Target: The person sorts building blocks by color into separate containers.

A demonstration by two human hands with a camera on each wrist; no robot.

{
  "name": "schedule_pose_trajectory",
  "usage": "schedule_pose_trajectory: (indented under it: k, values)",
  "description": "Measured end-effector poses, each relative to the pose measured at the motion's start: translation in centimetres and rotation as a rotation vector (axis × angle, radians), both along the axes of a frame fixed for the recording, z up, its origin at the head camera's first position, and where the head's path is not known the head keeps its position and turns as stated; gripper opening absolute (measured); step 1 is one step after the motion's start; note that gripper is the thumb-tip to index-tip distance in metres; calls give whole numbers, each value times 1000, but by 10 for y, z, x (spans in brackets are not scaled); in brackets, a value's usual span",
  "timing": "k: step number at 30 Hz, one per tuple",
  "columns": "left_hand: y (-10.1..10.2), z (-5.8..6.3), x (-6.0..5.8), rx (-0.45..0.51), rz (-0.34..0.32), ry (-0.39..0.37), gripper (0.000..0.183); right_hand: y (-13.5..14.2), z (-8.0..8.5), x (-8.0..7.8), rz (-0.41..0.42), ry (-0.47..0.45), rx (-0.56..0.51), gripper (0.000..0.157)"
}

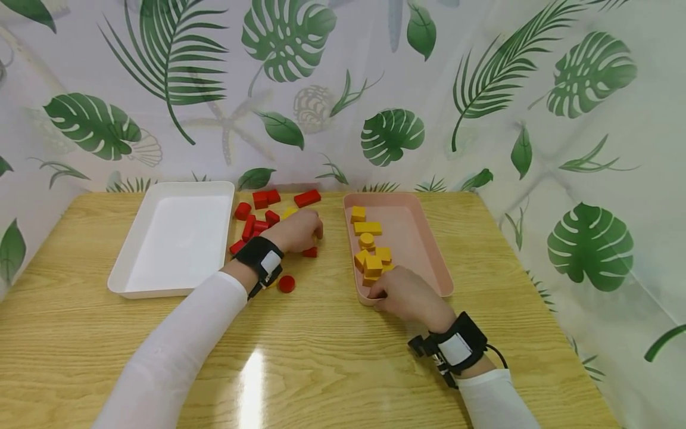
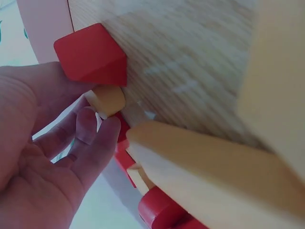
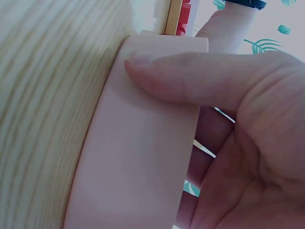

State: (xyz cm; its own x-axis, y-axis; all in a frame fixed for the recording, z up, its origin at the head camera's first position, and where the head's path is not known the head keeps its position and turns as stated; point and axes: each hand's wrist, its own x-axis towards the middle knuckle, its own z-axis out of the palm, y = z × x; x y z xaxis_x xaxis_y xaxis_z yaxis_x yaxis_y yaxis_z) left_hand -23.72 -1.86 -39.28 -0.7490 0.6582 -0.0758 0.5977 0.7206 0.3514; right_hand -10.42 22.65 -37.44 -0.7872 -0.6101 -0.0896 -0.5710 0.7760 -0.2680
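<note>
Over the block pile, my left hand (image 1: 298, 231) pinches a small yellow block (image 2: 108, 101) between thumb and fingers; in the head view the hand mostly covers it. Close by it in the left wrist view is a red block (image 2: 90, 53) with an angled face. My right hand (image 1: 411, 297) grips the near-left corner of the pink tray (image 1: 402, 229). The right wrist view shows the thumb pressed on the tray's outer wall (image 3: 138, 143), with the fingers on the inner side. Several yellow blocks (image 1: 373, 266) lie along the tray's left side.
Left of the pile stands a white tray (image 1: 184, 238) with nothing in it. Red blocks (image 1: 259, 226) lie between the two trays, with some yellow among them. A round red piece (image 1: 286, 283) sits nearer on the wooden table (image 1: 321, 357). A leaf-patterned cloth hangs behind.
</note>
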Motion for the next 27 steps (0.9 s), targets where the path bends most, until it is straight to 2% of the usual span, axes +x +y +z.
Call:
schedule_pose_trajectory:
  k: [4, 8, 13, 18, 22, 27]
  values:
    - [4, 3, 2, -22, 21, -14, 18, 0, 0, 1, -3, -8, -6, 5]
    - [13, 14, 5, -10, 16, 8, 20, 1, 0, 1, -9, -5, -5, 4]
    - [30, 29, 12, -7, -25, 84, 18, 1, -1, -1, 3, 12, 10, 5]
    - [54, 38, 20, 53, -89, 93, 17, 2, -2, -2, -7, -6, 22, 5]
    - [71, 40, 22, 85, -109, 76, 18, 4, -1, -2, -14, -7, 14, 5]
    - [87, 34, 22, 84, -114, 80, 18, 3, -1, -1, 1, 6, 2, 6]
